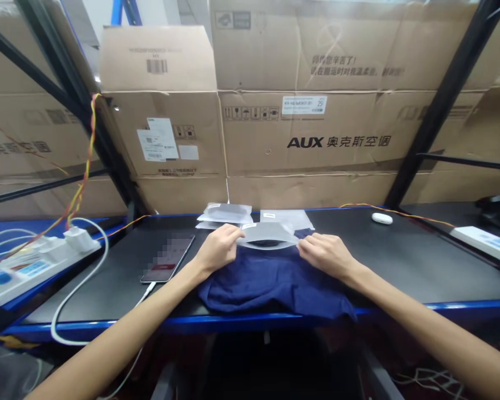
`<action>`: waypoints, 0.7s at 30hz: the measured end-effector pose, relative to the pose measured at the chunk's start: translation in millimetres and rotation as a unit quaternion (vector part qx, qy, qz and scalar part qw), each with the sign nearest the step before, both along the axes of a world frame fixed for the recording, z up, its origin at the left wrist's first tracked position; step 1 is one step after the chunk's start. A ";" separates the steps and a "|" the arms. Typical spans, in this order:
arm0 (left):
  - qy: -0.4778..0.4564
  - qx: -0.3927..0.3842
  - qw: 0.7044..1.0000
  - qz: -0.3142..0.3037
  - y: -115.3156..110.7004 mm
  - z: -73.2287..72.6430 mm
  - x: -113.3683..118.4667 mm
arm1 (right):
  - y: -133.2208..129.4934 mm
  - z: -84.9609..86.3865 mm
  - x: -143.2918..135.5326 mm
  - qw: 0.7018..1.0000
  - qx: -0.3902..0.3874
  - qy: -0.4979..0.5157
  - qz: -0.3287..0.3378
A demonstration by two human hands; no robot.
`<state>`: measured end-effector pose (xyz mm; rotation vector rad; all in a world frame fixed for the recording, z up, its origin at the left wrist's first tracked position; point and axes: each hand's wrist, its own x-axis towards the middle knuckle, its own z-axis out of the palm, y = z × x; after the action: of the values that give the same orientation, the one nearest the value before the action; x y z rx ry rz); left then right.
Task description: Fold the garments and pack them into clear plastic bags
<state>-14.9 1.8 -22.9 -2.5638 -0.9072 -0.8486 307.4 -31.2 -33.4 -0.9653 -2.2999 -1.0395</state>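
My left hand (220, 248) is closed on the left corner of a frosted plastic bag (269, 230). At the bag's right corner my right hand (325, 254) is closed too, fingers curled in a fist. The bag's mouth gapes toward me between the two hands. Navy blue fabric (266, 280) lies rumpled under and in front of the bag, hanging a little over the table's front edge; some of it shows behind my right hand. Whether that hand also grips the fabric, I cannot tell. Behind the bag lie more frosted bags (227, 212) with small white labels.
A phone (169, 260) with a white cable lies left of my left hand. Power strips stand at the far left (41, 261) and right (485, 243). A white earbud case (382, 219) sits at the back right. Cardboard (308, 158) walls the table's rear between black posts.
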 end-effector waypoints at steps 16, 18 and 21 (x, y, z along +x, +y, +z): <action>0.118 -0.150 0.973 0.130 -6.5 5.2 87.4 | -0.2 0.4 -17.7 0.997 0.016 -0.003 0.071; 0.136 -0.172 0.963 0.156 -4.1 4.2 90.9 | -0.6 -0.3 -19.2 0.997 0.016 -0.006 0.075; 0.160 -0.167 0.959 0.163 0.2 1.0 90.5 | -0.4 -0.8 -18.7 0.997 0.021 -0.004 0.071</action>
<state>75.6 1.9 -21.9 -2.5996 -1.4083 -0.1878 288.7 -31.6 -34.2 -0.7705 -2.3064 -1.0285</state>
